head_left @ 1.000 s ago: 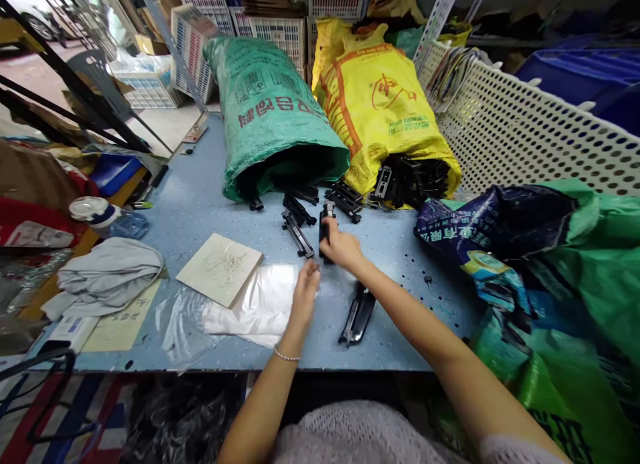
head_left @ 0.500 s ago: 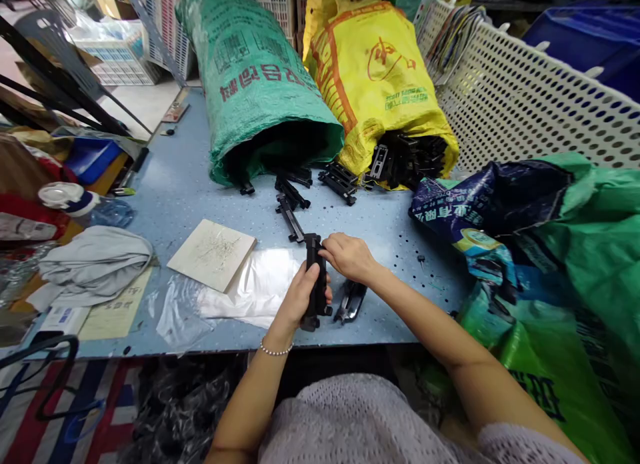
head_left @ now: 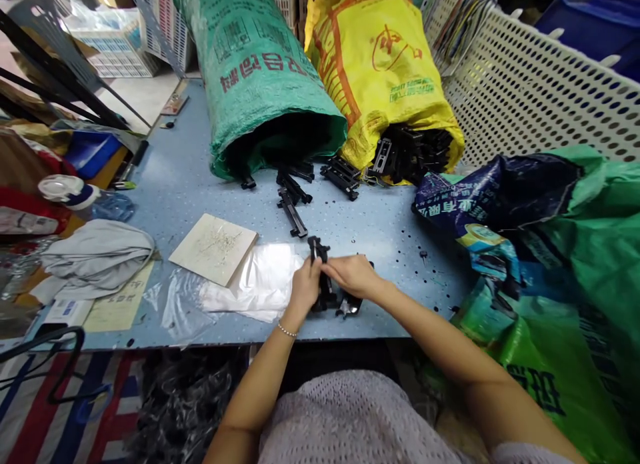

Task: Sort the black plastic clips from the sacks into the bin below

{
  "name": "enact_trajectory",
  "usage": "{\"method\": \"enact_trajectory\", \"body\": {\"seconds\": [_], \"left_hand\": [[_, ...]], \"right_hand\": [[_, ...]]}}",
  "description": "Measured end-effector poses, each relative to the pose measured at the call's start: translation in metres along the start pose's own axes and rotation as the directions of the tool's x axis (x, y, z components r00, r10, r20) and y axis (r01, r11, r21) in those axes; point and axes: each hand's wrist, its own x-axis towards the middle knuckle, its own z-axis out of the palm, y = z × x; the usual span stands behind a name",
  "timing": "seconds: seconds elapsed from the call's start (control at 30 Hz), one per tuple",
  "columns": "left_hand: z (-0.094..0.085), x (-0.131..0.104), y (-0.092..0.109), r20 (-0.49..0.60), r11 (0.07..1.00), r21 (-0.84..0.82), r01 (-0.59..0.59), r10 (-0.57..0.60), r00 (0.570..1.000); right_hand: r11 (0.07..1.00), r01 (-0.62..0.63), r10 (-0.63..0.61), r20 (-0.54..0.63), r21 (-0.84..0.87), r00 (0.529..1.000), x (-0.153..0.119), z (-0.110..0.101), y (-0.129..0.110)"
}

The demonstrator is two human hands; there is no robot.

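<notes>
My left hand [head_left: 304, 285] is closed around a long black plastic part [head_left: 317, 249] with notched ends, tilted over the front of the table. The fingers of my right hand [head_left: 353, 275] are pinched against the same part's side; whatever they hold is too small or hidden to make out. Partly under my right hand lies a shiny black piece [head_left: 350, 307] on the table. Just beyond, a similar black part [head_left: 292, 213] rests by itself, and several more black parts [head_left: 341, 177] lie at the mouths of the sacks.
A green woven sack [head_left: 270, 91] and a yellow sack [head_left: 385, 71] lie at the back, black parts spilling out. On the left are a pale square board [head_left: 214, 249], clear plastic bags [head_left: 255, 277] and a grey cloth [head_left: 97, 259]. A white perforated basket [head_left: 540, 91] and crumpled sacks [head_left: 540, 217] flank the right.
The black part has turned in my left hand, showing a more open, notched side. My right hand has moved down along it, close against my left hand.
</notes>
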Motion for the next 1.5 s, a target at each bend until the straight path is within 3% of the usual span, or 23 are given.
{"method": "enact_trajectory", "body": {"seconds": [0.07, 0.13, 0.2, 0.27, 0.3, 0.37, 0.43, 0.5, 0.57, 0.63, 0.67, 0.73, 0.87, 0.93, 1.03, 1.13, 1.23, 1.27, 1.33, 1.4, 1.5], "left_hand": [[0.016, -0.010, -0.009, 0.024, 0.985, 0.174, 0.019, -0.024, 0.999], [0.027, -0.019, -0.014, 0.024, 0.975, 0.223, 0.026, -0.032, 0.999], [0.024, -0.021, -0.017, 0.007, 0.982, 0.189, 0.015, -0.016, 1.000], [0.007, -0.013, -0.015, -0.041, 0.990, 0.144, 0.013, -0.007, 0.999], [-0.005, -0.006, -0.013, -0.087, 0.998, 0.063, 0.011, -0.006, 0.996], [-0.029, 0.008, -0.003, -0.149, 0.965, -0.261, -0.022, -0.017, 0.989], [-0.046, 0.017, 0.010, -0.096, 0.791, -0.611, -0.037, -0.028, 0.995], [-0.051, 0.017, 0.024, -0.021, 0.656, -0.754, -0.017, 0.002, 1.000], [-0.047, 0.009, 0.035, 0.007, 0.641, -0.767, -0.003, 0.013, 1.000], [-0.039, -0.002, 0.042, 0.053, 0.657, -0.753, 0.032, 0.013, 0.998], [-0.035, -0.008, 0.044, 0.096, 0.661, -0.747, 0.064, 0.011, 0.995], [-0.028, -0.016, 0.045, 0.145, 0.662, -0.742, 0.106, 0.003, 0.989], [-0.026, -0.018, 0.043, 0.059, 0.678, -0.732, 0.064, -0.031, 0.998], [-0.029, -0.015, 0.042, 0.022, 0.688, -0.724, 0.053, -0.054, 0.998], [-0.035, -0.008, 0.041, 0.065, 0.670, -0.735, 0.103, -0.082, 0.995], [-0.034, 0.000, 0.032, 0.094, 0.748, -0.649, 0.143, -0.108, 0.990], [-0.023, 0.004, 0.013, -0.045, 0.943, -0.331, 0.027, -0.045, 0.998], [-0.016, 0.002, 0.005, -0.078, 0.981, -0.194, -0.004, -0.012, 0.997], [0.002, -0.006, -0.008, -0.095, 0.999, 0.051, -0.005, 0.010, 0.995], [0.020, -0.018, -0.017, -0.067, 0.976, 0.216, 0.032, -0.018, 0.998], [0.029, -0.025, -0.023, 0.004, 0.963, 0.269, 0.011, -0.012, 1.000]], "right_hand": [[0.990, -0.127, 0.129, -0.042, 0.053, 0.991, 0.044, -0.011, 0.002], [0.955, -0.264, 0.271, -0.036, 0.133, 0.962, 0.094, -0.019, 0.002], [0.916, -0.320, 0.318, 0.048, 0.240, 0.947, 0.132, -0.021, 0.001], [0.894, -0.309, 0.286, 0.117, 0.324, 0.951, 0.146, -0.018, 0.000], [0.891, -0.290, 0.258, 0.135, 0.351, 0.957, 0.143, -0.015, -0.001], [0.864, -0.208, 0.145, 0.169, 0.459, 0.975, 0.118, -0.008, -0.002], [0.776, -0.104, -0.036, 0.209, 0.622, 0.977, 0.081, -0.002, -0.004], [0.731, -0.040, -0.122, 0.188, 0.682, 0.975, 0.045, -0.003, -0.007], [0.821, -0.033, 0.008, 0.045, 0.570, 0.999, 0.023, -0.011, -0.009], [0.925, -0.048, 0.131, -0.199, 0.377, 0.971, 0.020, -0.023, -0.010], [0.954, -0.043, 0.133, -0.290, 0.296, 0.948, 0.025, -0.029, -0.009], [0.977, -0.012, 0.087, -0.340, 0.215, 0.936, 0.040, -0.037, -0.007], [0.905, -0.046, 0.107, -0.123, 0.424, 0.987, 0.052, -0.034, -0.006], [0.879, 0.009, 0.010, -0.037, 0.477, 0.999, 0.034, -0.023, -0.012], [0.913, 0.102, -0.097, -0.034, 0.396, 0.995, -0.006, -0.002, -0.022], [0.870, 0.008, -0.072, 0.110, 0.494, 0.991, -0.022, 0.011, -0.020], [0.812, -0.092, -0.074, 0.258, 0.576, 0.963, 0.015, 0.008, 0.000], [0.832, -0.112, -0.022, 0.234, 0.543, 0.972, 0.037, 0.004, 0.008], [0.899, -0.199, 0.192, 0.057, 0.391, 0.980, 0.089, -0.005, 0.021], [0.909, -0.294, 0.344, -0.134, 0.296, 0.929, 0.141, -0.014, 0.027], [0.863, -0.330, 0.408, -0.145, 0.383, 0.901, 0.193, -0.025, 0.029]]}}
